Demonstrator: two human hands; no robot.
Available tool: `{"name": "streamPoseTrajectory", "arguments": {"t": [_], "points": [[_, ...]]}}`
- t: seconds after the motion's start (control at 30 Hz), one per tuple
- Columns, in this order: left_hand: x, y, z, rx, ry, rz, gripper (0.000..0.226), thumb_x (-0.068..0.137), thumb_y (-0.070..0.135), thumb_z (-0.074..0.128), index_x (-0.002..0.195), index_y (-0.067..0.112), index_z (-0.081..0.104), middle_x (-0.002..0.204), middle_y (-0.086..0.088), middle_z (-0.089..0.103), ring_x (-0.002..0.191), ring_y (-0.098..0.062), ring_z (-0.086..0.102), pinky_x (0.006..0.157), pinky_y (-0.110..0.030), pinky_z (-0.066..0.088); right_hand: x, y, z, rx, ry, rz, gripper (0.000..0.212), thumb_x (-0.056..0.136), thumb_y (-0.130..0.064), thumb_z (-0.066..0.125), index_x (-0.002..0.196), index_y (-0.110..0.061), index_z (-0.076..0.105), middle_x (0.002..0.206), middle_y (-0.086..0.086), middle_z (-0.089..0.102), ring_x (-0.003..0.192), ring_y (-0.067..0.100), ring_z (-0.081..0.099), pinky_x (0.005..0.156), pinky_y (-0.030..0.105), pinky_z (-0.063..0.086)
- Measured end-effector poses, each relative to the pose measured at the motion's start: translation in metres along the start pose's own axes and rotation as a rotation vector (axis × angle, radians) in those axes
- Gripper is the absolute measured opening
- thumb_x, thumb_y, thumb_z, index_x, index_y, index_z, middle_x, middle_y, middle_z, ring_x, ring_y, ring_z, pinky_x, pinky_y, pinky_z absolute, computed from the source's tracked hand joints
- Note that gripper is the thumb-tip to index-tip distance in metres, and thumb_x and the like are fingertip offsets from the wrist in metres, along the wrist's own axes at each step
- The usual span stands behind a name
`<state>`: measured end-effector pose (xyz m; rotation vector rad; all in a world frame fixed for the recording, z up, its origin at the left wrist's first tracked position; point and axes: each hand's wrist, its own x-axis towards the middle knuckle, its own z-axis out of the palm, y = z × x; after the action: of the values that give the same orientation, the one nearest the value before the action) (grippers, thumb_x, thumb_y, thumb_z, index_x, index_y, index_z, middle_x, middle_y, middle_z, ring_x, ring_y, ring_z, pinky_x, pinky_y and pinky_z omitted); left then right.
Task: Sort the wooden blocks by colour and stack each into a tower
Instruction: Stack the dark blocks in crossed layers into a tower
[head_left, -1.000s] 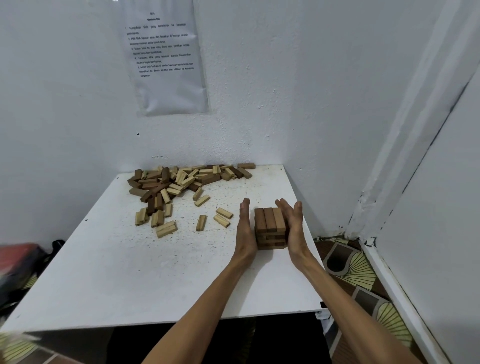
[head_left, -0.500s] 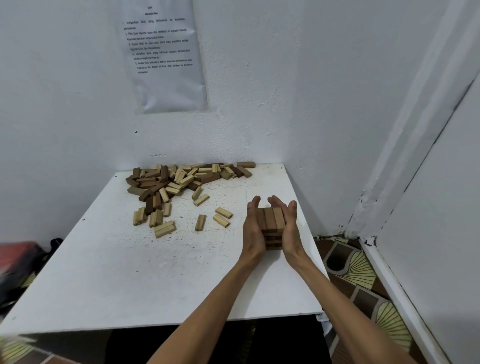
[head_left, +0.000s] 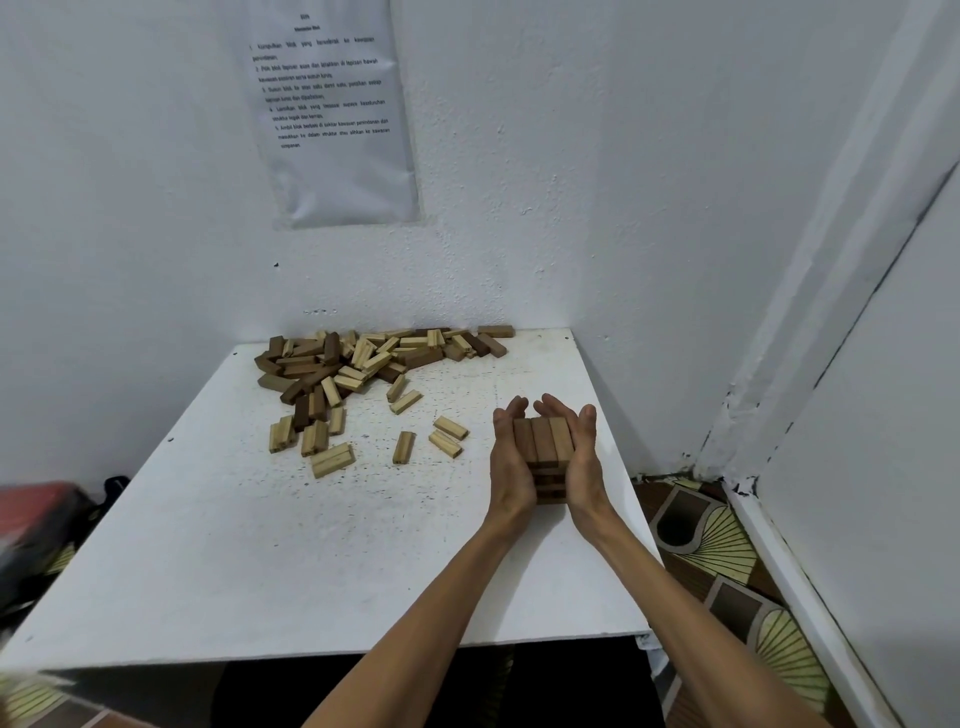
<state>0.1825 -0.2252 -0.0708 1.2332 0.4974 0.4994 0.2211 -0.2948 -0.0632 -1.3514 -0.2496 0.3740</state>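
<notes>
A short tower of brown wooden blocks (head_left: 543, 441) stands near the right edge of the white table (head_left: 260, 545), three blocks across its top layer. My left hand (head_left: 509, 462) presses its left side and my right hand (head_left: 584, 462) its right side. The fingers of both curl round the tower's far side. The lower layers are mostly hidden between my palms. A mixed pile of light and brown blocks (head_left: 358, 358) lies at the back of the table against the wall. Several loose light blocks (head_left: 449, 436) are scattered in front of the pile.
White walls close in the table at the back and right. A printed sheet (head_left: 332, 114) hangs on the back wall. A red object (head_left: 36, 514) sits on the floor at the left. Patterned floor tiles (head_left: 727, 571) show at the right.
My hands went from flat palms a little apart from the brown tower to closing in against its sides, fingers curling round the far side. The blocks in the pile have not moved.
</notes>
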Motion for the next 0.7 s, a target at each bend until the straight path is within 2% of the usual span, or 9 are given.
{"name": "streamPoseTrajectory", "arguments": {"t": [0.17, 0.27, 0.33, 0.4, 0.47, 0.53, 0.63, 0.7], "points": [[-0.004, 0.003, -0.001, -0.015, -0.028, 0.005, 0.072, 0.086, 0.089, 0.035, 0.138, 0.046, 0.059, 0.143, 0.005, 0.061, 0.13, -0.015, 0.061, 0.114, -0.05, 0.046, -0.003, -0.005, -0.002, 0.026, -0.026, 0.044, 0.071, 0.095, -0.074, 0.023, 0.143, -0.034, 0.057, 0.138, -0.016, 0.064, 0.127, 0.012, 0.061, 0.114, 0.047, 0.046], [-0.01, 0.011, -0.003, -0.008, -0.045, -0.009, 0.083, 0.079, 0.091, 0.037, 0.145, 0.043, 0.053, 0.15, 0.004, 0.056, 0.134, -0.013, 0.057, 0.116, -0.046, 0.043, -0.006, -0.007, -0.007, -0.016, -0.018, 0.033, 0.074, 0.093, -0.082, 0.027, 0.143, -0.036, 0.056, 0.142, -0.018, 0.06, 0.133, 0.008, 0.056, 0.118, 0.046, 0.041], [-0.012, 0.015, -0.01, 0.058, -0.04, 0.018, 0.098, 0.073, 0.099, 0.033, 0.152, 0.041, 0.045, 0.162, 0.008, 0.042, 0.148, -0.009, 0.039, 0.124, -0.042, 0.029, -0.006, -0.008, -0.013, -0.086, -0.008, -0.001, 0.075, 0.09, -0.083, 0.029, 0.144, -0.038, 0.054, 0.146, -0.019, 0.056, 0.138, 0.002, 0.049, 0.123, 0.044, 0.033], [-0.009, 0.016, -0.018, 0.128, -0.015, 0.056, 0.106, 0.071, 0.103, 0.028, 0.154, 0.038, 0.043, 0.165, 0.013, 0.034, 0.154, -0.005, 0.026, 0.127, -0.039, 0.015, -0.006, -0.014, -0.018, -0.185, -0.001, -0.052, 0.074, 0.092, -0.079, 0.03, 0.148, -0.036, 0.051, 0.148, -0.019, 0.054, 0.139, -0.002, 0.045, 0.124, 0.038, 0.029], [-0.005, 0.021, -0.028, 0.212, -0.006, 0.07, 0.092, 0.084, 0.089, 0.025, 0.153, 0.033, 0.046, 0.163, 0.011, 0.039, 0.151, -0.007, 0.031, 0.128, -0.042, 0.016, -0.007, -0.025, -0.022, -0.302, -0.007, -0.119, 0.065, 0.099, -0.069, 0.037, 0.149, -0.03, 0.052, 0.149, -0.016, 0.055, 0.135, -0.004, 0.047, 0.121, 0.033, 0.033], [0.001, 0.03, -0.038, 0.327, -0.03, 0.09, 0.073, 0.096, 0.068, 0.025, 0.153, 0.028, 0.047, 0.16, 0.008, 0.044, 0.147, -0.01, 0.039, 0.127, -0.043, 0.023, -0.007, -0.038, -0.021, -0.407, -0.023, -0.161, 0.05, 0.105, -0.054, 0.045, 0.145, -0.027, 0.056, 0.145, -0.012, 0.058, 0.129, -0.003, 0.051, 0.115, 0.026, 0.037], [0.015, 0.045, -0.056, 0.492, -0.09, 0.119, 0.052, 0.109, 0.048, 0.036, 0.152, 0.022, 0.049, 0.157, 0.003, 0.049, 0.144, -0.016, 0.044, 0.123, -0.042, 0.031, -0.001, -0.056, -0.012, -0.572, -0.05, -0.215, 0.046, 0.105, -0.051, 0.047, 0.141, -0.025, 0.06, 0.143, -0.009, 0.061, 0.131, 0.005, 0.053, 0.107, 0.021, 0.037], [0.028, 0.058, -0.067, 0.652, -0.14, 0.149, 0.045, 0.109, 0.037, 0.044, 0.149, 0.018, 0.053, 0.153, -0.002, 0.053, 0.14, -0.019, 0.049, 0.119, -0.042, 0.037, 0.007, -0.068, -0.002, -0.66, -0.078, -0.233, 0.045, 0.106, -0.051, 0.045, 0.139, -0.025, 0.062, 0.144, -0.007, 0.06, 0.134, 0.01, 0.052, 0.104, 0.021, 0.036]]}}
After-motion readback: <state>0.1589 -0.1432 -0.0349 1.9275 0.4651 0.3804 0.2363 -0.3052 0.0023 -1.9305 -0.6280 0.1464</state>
